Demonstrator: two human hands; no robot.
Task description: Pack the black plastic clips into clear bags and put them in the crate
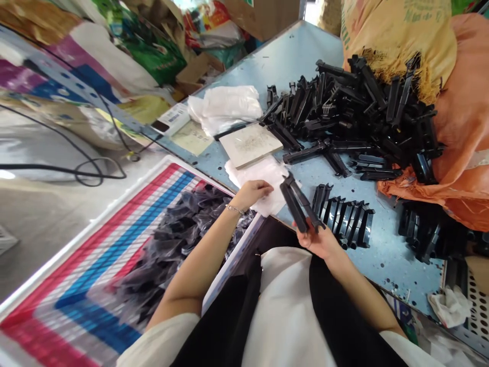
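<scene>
My right hand (pixel 316 241) is closed around the lower ends of two long black plastic parts (pixel 293 205), which point up and away from me, slightly spread at the top. My left hand (pixel 252 194) is at the table's near edge, its fingers pinched together at the thin white plastic bags (pixel 277 176). A pale flat block (pixel 250 145) lies on the far part of these bags. Just right of my right hand, several similar black parts stand in a neat row (pixel 349 219) on the blue table (pixel 385 244).
A large heap of black parts (pixel 344 114) spills from an orange sack (pixel 464 117) and yellow sack (pixel 401 35). More black parts (pixel 424 232) lie at right. At left, a striped, lined basket (pixel 91 255) holds bagged dark parts (pixel 183 239). Folded white bags (pixel 225 107) lie behind the block.
</scene>
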